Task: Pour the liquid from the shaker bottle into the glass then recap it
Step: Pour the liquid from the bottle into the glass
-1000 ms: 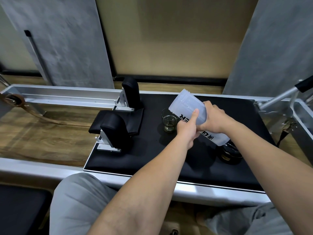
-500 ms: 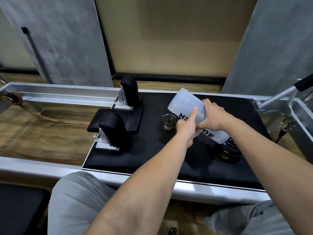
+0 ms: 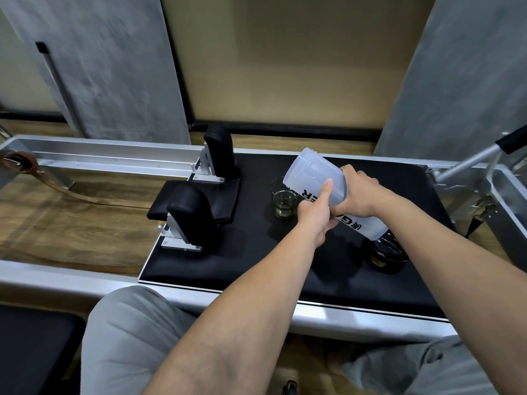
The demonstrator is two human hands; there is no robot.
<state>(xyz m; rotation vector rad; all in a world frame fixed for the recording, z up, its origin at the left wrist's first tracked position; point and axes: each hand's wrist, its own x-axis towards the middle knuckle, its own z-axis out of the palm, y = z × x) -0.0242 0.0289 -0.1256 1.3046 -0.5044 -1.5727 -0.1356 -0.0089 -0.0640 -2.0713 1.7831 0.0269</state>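
A translucent white shaker bottle (image 3: 310, 175) with black lettering is held tilted over the black mat (image 3: 251, 252), uncapped. Its open threaded mouth points up and to the left, and its base is low at the right. My left hand (image 3: 316, 215) grips it from below with the thumb up its side. My right hand (image 3: 359, 192) wraps its middle from above. A small clear glass (image 3: 283, 205) with a little yellowish liquid stands on the mat just below and left of the bottle's mouth end. The black cap (image 3: 385, 256) lies on the mat under the bottle's base.
Two black padded rests (image 3: 188, 212) (image 3: 218, 149) on metal brackets stand at the mat's left end. An aluminium frame rail (image 3: 99, 155) runs along the back left. A metal bar with a black grip (image 3: 467, 163) and metal fittings sit at the right.
Almost nothing differs. Both hands keep the bottle in about the same tilted pose, and my left thumb has crept slightly up its side.
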